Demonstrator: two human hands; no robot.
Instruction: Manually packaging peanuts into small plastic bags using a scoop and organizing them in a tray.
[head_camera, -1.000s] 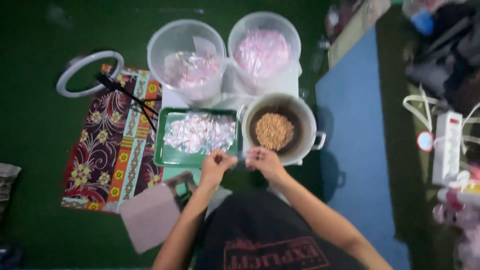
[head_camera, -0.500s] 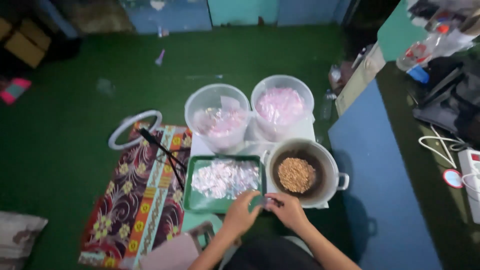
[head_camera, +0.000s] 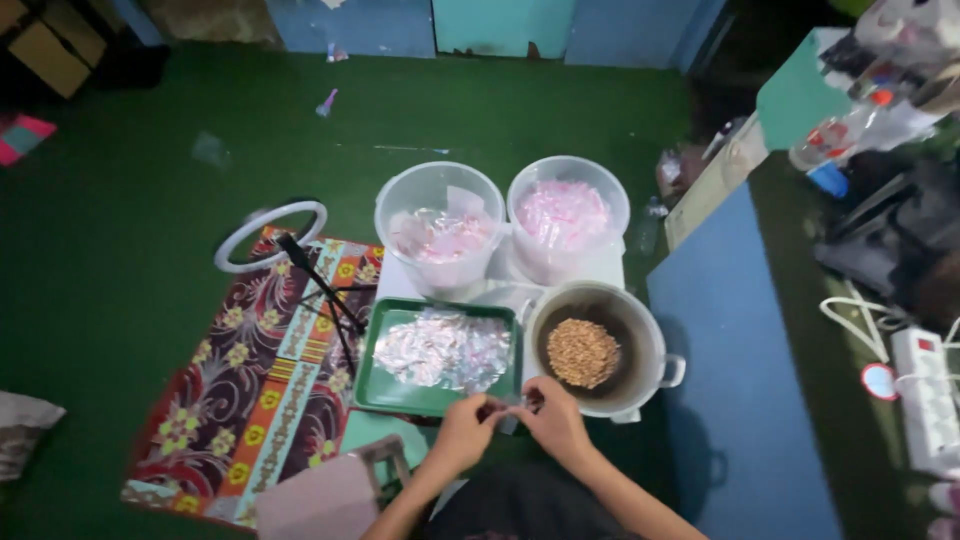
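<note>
Both forearms reach forward and meet just in front of the green tray (head_camera: 400, 395): the left hand (head_camera: 462, 435) and right hand (head_camera: 555, 425) pinch one small wrapper (head_camera: 510, 408) between curled fingertips at the tray's near edge. Shiny crinkled wrappers (head_camera: 440, 350) heap in the tray. Right of the tray sits a round metal pot (head_camera: 640, 330) of brown grain; behind the tray stand two clear plastic tubs (head_camera: 440, 195). Left of the tray lies a patterned mat (head_camera: 250, 390) and open green floor.

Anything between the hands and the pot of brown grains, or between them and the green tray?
Nothing visible does. Both hands, left and right, meet over a small item at the near edge, right beside the pot and the tray. Open space lies between them.
</note>
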